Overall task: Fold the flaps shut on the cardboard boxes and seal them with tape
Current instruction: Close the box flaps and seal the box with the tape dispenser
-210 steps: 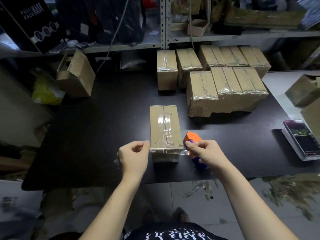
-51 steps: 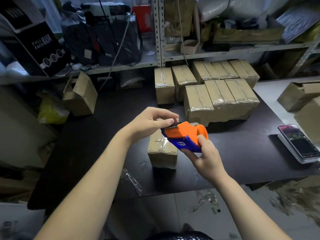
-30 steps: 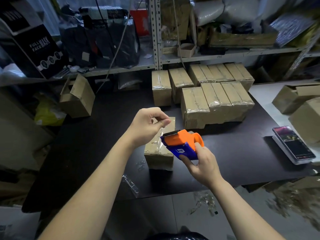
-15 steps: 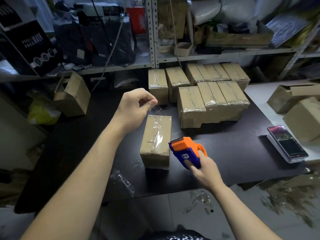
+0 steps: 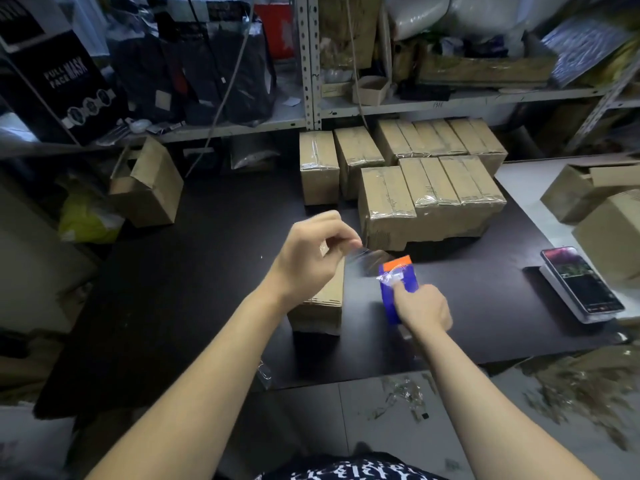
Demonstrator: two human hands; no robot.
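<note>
A small cardboard box (image 5: 320,306) lies on the black table (image 5: 194,271), its top mostly hidden by my left hand. My left hand (image 5: 311,258) hovers over the box and pinches the free end of a clear tape strip (image 5: 363,263). The strip runs to an orange and blue tape dispenser (image 5: 398,282), which my right hand (image 5: 422,308) grips just right of the box, above the table.
Several taped boxes (image 5: 433,188) are grouped at the back of the table. An open box (image 5: 149,188) stands at the left, a phone (image 5: 581,282) on a white block at the right, more boxes (image 5: 602,209) at far right. Tape scraps lie on the floor.
My left hand has come back towards the dispenser, still pinching the tape end over the box. My right hand has turned the dispenser more upright beside the box.
</note>
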